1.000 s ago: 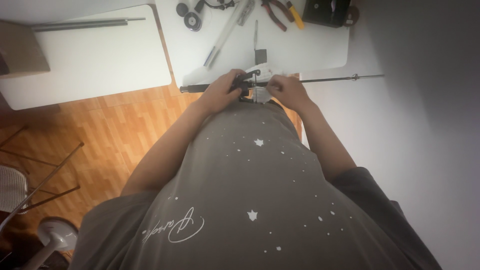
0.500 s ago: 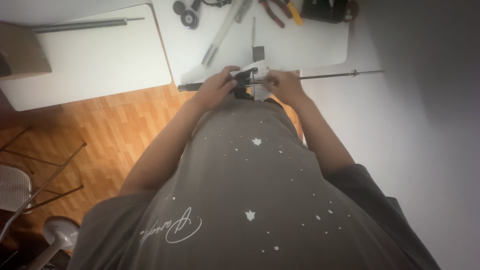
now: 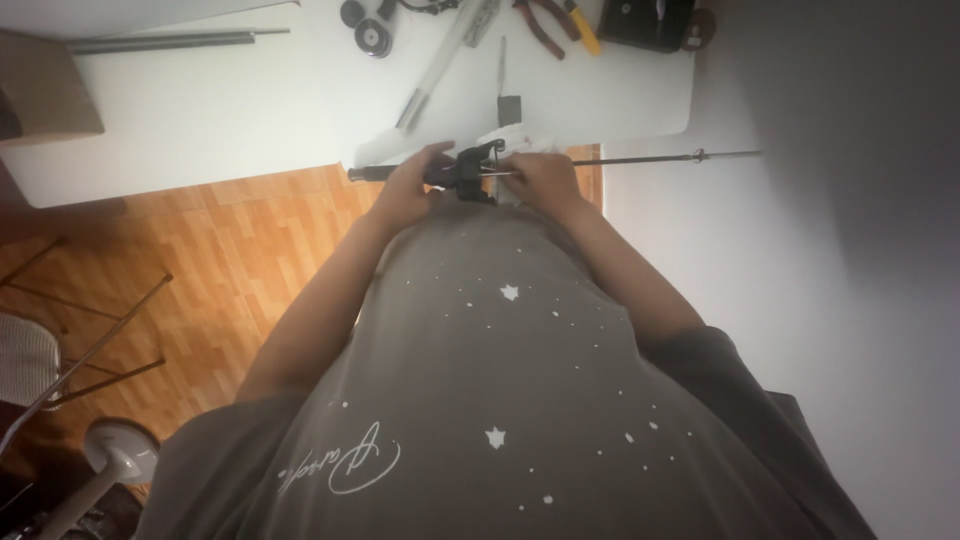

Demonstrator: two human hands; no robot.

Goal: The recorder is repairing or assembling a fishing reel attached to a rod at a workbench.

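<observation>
In the head view I hold a long thin metal rod (image 3: 640,158) level in front of my grey shirt, at the near edge of a white table (image 3: 250,110). My left hand (image 3: 410,185) grips the rod's dark left part, beside a small black clamp-like part (image 3: 470,170) mounted on it. On the other side of that black part, my right hand (image 3: 540,178) pinches the rod. The rod's right end sticks out past the table toward the wall.
On the table lie pliers with red and yellow handles (image 3: 555,18), a black box (image 3: 645,20), round black parts (image 3: 372,35), a long silver tool (image 3: 440,65) and a grey bar (image 3: 170,42). A cardboard box (image 3: 45,95) sits left. Wooden floor, chair legs (image 3: 90,340) and a fan base (image 3: 115,455) are below left.
My hands and the rod have stayed at the table edge, with small shifts of the fingers around the black part. The camera view has moved slightly.
</observation>
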